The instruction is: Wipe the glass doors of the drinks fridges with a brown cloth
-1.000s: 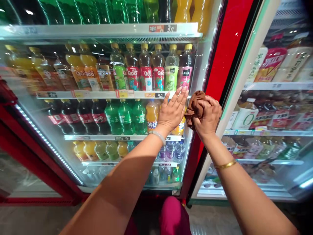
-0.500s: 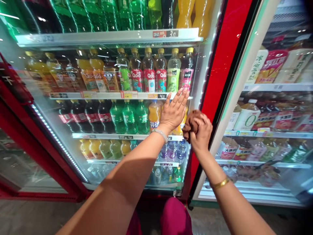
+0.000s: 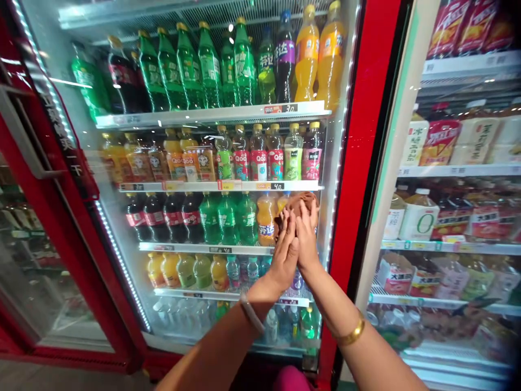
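Note:
A crumpled brown cloth [image 3: 303, 200] lies bunched against the glass door of a drinks fridge, in front of the orange soda bottles. My right hand [image 3: 307, 233] presses on it, its bent fingers over the cloth. Close beside it, almost touching, my left hand [image 3: 285, 252] has its fingers on the left part of the cloth. Part of the cloth is hidden beneath both hands. Behind the glass stands an orange soda bottle [image 3: 266, 217], just left of my hands.
Shelves of bottled drinks fill the fridge, with green bottles [image 3: 209, 65] on an upper shelf. A red door frame [image 3: 372, 98] runs down the right side. Beyond it is another fridge with cartons and bottles [image 3: 419, 217]. At left is a door handle [image 3: 24, 136].
My left hand has left its flat spot on the glass and joined the right at the cloth. The right hand and cloth have moved left off the frame's edge. The view has tilted up.

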The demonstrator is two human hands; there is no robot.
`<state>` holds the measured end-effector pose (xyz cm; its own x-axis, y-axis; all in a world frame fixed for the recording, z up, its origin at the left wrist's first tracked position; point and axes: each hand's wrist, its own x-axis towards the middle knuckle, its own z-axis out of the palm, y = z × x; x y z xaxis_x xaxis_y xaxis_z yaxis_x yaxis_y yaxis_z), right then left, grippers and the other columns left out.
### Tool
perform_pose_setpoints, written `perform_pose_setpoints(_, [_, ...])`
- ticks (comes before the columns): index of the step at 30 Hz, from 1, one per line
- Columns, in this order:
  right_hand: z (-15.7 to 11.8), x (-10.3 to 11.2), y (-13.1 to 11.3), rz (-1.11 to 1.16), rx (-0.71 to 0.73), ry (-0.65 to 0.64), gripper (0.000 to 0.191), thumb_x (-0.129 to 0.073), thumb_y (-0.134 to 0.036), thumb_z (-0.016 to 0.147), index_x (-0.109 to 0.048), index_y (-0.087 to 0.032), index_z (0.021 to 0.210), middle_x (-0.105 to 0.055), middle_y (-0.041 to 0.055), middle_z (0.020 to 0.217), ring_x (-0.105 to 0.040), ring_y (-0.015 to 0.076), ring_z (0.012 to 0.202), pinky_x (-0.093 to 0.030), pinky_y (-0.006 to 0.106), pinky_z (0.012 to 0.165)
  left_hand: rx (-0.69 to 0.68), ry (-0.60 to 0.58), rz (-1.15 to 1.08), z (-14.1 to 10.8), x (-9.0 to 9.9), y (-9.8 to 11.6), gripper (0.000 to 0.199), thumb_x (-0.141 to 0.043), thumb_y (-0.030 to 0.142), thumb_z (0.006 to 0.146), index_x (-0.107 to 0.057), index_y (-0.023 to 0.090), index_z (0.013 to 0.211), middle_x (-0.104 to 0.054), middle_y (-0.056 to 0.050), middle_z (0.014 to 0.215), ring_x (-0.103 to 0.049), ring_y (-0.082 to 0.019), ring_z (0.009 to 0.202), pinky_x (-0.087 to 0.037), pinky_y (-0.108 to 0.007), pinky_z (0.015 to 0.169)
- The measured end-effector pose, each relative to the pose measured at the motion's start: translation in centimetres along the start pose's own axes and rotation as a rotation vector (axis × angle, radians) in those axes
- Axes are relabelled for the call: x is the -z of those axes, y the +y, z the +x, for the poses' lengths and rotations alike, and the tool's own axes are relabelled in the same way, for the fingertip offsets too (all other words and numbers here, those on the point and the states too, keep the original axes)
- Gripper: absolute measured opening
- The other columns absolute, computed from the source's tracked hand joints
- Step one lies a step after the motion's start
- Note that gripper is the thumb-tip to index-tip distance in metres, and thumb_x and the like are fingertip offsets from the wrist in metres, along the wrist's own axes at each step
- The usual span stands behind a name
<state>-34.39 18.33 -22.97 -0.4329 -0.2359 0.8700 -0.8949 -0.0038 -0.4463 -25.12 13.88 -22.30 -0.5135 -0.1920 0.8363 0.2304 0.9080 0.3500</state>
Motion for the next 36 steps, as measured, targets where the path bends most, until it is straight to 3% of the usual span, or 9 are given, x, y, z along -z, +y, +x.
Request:
perform_pose_setpoints(4, [3.9, 0.9, -2.9, 0.12, 0.046, -0.13, 0.054, -0.02, -0.044, 0.109, -0.041, -0.039, 0.159, -0.043, 0.0015, 0.167, -0.044, 0.0181, 0.154, -0.055, 0.042, 0.115, 0.038, 0.163, 0.139, 4.0, 1.8, -1.6, 0.06, -0.024, 0.038, 0.111, -0.015, 0.028, 0.17, -0.019, -0.008, 0.177, -0.011, -0.022, 0.165, -0.026, -0.052, 0.134])
perform_pose_setpoints(8, [9.8, 3.8, -3.7, 0.108, 0.141, -0.149, 0.043, -0.038, -0.045, 0.106, -0.074, -0.032, 0.127, -0.066, 0.0034, 0.146, -0.059, 0.0233, 0.14, -0.05, 0.05, 0.12, -0.079, 0.204, 0.397, 7.4, 3.1, -4.0, 0.068, -0.061, 0.032, 0.099, -0.036, 0.033, 0.163, -0.025, -0.009, 0.176, -0.02, -0.031, 0.165, -0.026, -0.062, 0.132])
perform_pose_setpoints(12, [14.2, 5.0, -2.4, -0.227, 0.337, -0.047, 0.047, -0.05, -0.028, 0.1, -0.058, -0.035, 0.146, -0.042, -0.0027, 0.167, -0.031, 0.0232, 0.161, -0.015, 0.06, 0.137, -0.324, 0.122, 0.552, 6.7, 2.6, -5.3, 0.058, -0.072, 0.021, 0.089, -0.06, 0.028, 0.145, -0.051, -0.012, 0.162, -0.038, -0.033, 0.158, -0.033, -0.06, 0.13])
perform_pose_setpoints(17, [13.9, 3.2, -0.1, -0.481, 0.443, -0.052, 0.06, -0.047, -0.027, 0.102, -0.037, -0.036, 0.16, -0.035, -0.0018, 0.171, -0.027, 0.0214, 0.163, -0.015, 0.06, 0.137, -0.358, 0.058, 0.61, 6.0, 4.2, -6.3, 0.05, -0.068, 0.021, 0.091, -0.065, 0.032, 0.14, -0.064, -0.011, 0.148, -0.054, -0.031, 0.146, -0.044, -0.053, 0.122])
perform_pose_setpoints(22, [13.1, 2.4, 0.7, -0.521, 0.462, -0.031, 0.062, -0.038, -0.029, 0.105, -0.025, -0.033, 0.165, -0.028, -0.0015, 0.174, -0.019, 0.02, 0.165, -0.011, 0.057, 0.139, -0.125, 0.316, 0.579, 11.2, 6.4, -4.9, 0.057, -0.065, 0.018, 0.09, -0.059, 0.025, 0.145, -0.053, -0.015, 0.157, -0.047, -0.032, 0.148, -0.036, -0.053, 0.125])
perform_pose_setpoints(25, [13.5, 2.2, 1.1, -0.571, 0.361, 0.06, 0.064, -0.034, -0.032, 0.105, -0.02, -0.024, 0.167, -0.026, 0.0043, 0.175, -0.019, 0.0214, 0.165, -0.012, 0.058, 0.138, -0.21, 0.266, 0.557, 13.5, 5.2, -3.4, 0.059, -0.069, 0.019, 0.089, -0.058, 0.025, 0.146, -0.053, -0.012, 0.157, -0.045, -0.032, 0.147, -0.033, -0.051, 0.126])
perform_pose_setpoints(29, [13.7, 2.0, 1.3, -0.625, 0.256, 0.157, 0.06, -0.026, -0.032, 0.106, -0.029, -0.018, 0.164, -0.029, 0.0083, 0.173, -0.023, 0.0217, 0.164, -0.016, 0.057, 0.137, -0.395, 0.23, 0.621, 11.3, 3.2, -3.8, 0.052, -0.072, 0.028, 0.092, -0.062, 0.031, 0.143, -0.061, -0.011, 0.149, -0.054, -0.032, 0.139, -0.039, -0.05, 0.12])
perform_pose_setpoints(33, [13.6, 2.2, 1.2, -0.656, 0.288, 0.143, 0.059, -0.028, -0.033, 0.106, -0.034, -0.019, 0.163, -0.029, 0.0064, 0.173, -0.022, 0.0204, 0.164, -0.016, 0.054, 0.138, -0.575, 0.13, 0.682, 10.7, 4.8, -5.5, 0.045, -0.065, 0.03, 0.097, -0.064, 0.032, 0.142, -0.068, -0.011, 0.139, -0.06, -0.028, 0.132, -0.042, -0.044, 0.115])
perform_pose_setpoints(36, [13.5, 2.4, 1.1, -0.666, 0.299, 0.145, 0.059, -0.031, -0.032, 0.105, -0.035, -0.019, 0.162, -0.029, 0.0061, 0.174, -0.022, 0.0204, 0.164, -0.016, 0.053, 0.138, -0.461, 0.165, 0.665, 14.1, 6.7, -4.6, 0.05, -0.066, 0.03, 0.095, -0.061, 0.033, 0.145, -0.064, -0.01, 0.145, -0.056, -0.03, 0.137, -0.039, -0.048, 0.116])
